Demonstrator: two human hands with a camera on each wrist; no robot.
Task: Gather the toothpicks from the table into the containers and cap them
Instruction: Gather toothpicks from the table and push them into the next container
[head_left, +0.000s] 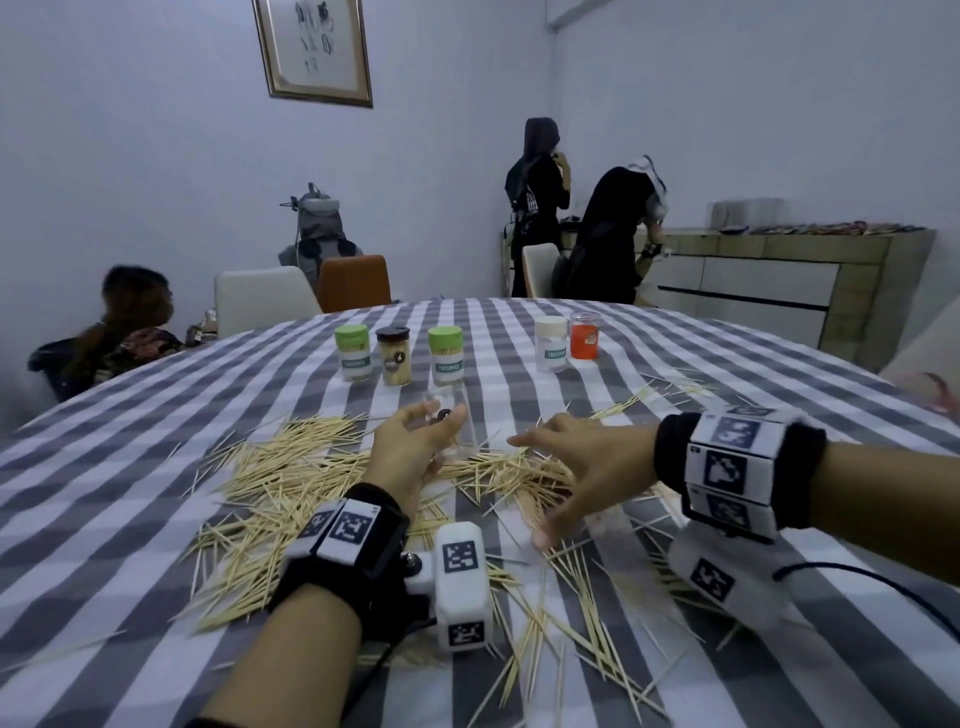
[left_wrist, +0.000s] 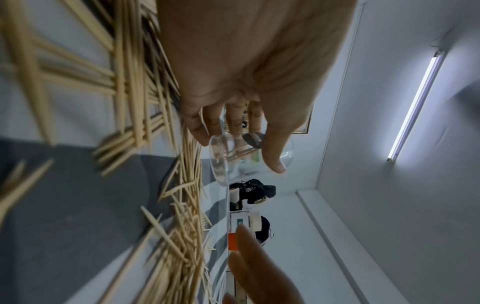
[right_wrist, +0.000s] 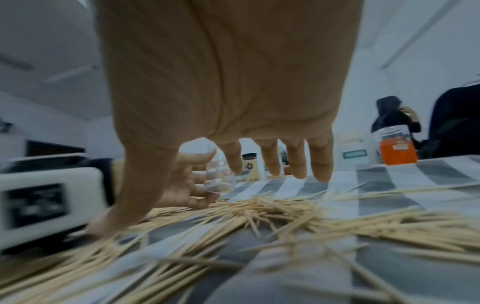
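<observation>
Loose toothpicks lie scattered in heaps over the checked tablecloth. My left hand grips a clear uncapped container just above the pile. In the left wrist view the thumb and fingers wrap this container, and a few toothpicks show inside it. My right hand hovers to the right of the container with spread fingers and holds nothing; its thumb touches the toothpicks below.
Capped containers stand in a row behind: green-lidded, dark-lidded, green-lidded, white-lidded, and an orange one. Chairs and other people are beyond the table's far edge. More toothpicks lie near the right edge.
</observation>
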